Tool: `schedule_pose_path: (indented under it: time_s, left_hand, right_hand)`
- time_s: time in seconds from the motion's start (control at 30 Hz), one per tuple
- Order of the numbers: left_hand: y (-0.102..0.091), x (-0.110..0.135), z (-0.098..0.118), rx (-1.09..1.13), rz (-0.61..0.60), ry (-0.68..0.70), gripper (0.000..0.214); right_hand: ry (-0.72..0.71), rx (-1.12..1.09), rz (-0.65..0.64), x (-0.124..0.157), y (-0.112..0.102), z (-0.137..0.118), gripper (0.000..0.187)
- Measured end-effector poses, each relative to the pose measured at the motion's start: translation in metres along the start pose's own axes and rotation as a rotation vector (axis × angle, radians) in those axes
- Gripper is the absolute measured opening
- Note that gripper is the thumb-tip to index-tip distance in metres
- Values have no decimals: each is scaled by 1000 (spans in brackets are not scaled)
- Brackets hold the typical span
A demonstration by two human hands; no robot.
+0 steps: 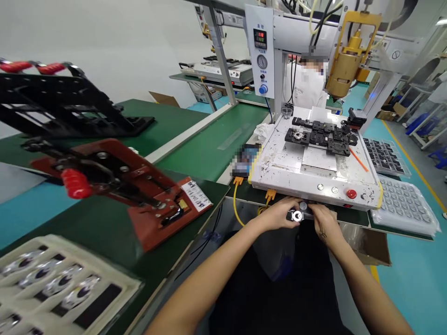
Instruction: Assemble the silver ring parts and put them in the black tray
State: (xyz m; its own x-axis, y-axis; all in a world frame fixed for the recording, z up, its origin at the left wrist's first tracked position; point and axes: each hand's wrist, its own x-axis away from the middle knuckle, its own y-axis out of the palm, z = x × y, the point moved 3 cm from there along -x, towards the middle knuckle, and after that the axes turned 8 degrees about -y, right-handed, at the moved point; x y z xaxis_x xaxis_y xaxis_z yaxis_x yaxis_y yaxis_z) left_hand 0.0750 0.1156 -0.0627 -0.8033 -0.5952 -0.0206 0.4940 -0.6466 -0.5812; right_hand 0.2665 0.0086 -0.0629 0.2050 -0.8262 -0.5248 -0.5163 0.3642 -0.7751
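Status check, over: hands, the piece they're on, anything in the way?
Left hand and right hand both gripping small piece. Its shiny round face showing. White machine base close beyond hands. Over.

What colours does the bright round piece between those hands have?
The round piece is silvery white with a dark middle, best seen in the head view.
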Motion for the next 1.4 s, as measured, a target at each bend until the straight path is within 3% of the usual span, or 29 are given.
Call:
schedule_pose_path:
  time_s: [0.17, 0.37, 0.6, 0.77, 0.93, 1.1, 1.23, 1.4]
  left_hand:
    - [10, 20, 4, 9, -66, 24, 39]
    - [9, 19, 7, 9, -92, -11, 36]
    - [2, 18, 9, 6, -158, -23, 35]
    - [6, 4, 5, -41, 70, -21, 37]
    - [16, -8, 6, -64, 217, -34, 35]
    - [14, 21, 23, -44, 335, -31, 32]
    - [7, 56, 44, 241, 388, -152, 39]
    - [6, 81, 66, 1058, 274, -329, 49]
  right_hand:
    - [47, -3, -38, 1, 5, 0, 30]
    - [-18, -40, -80, 1, 20, 6, 30]
    - [-49, -145, -9, 40, 27, 2, 28]
    - [134, -192, 147, 57, -2, -5, 19]
    - [396, -293, 257, 49, -29, 0, 23]
    - [551, -481, 228, 29, -47, -11, 36]
    - [714, -846, 244, 10, -50, -26, 35]
    - [748, -1102, 149, -7, -40, -43, 31]
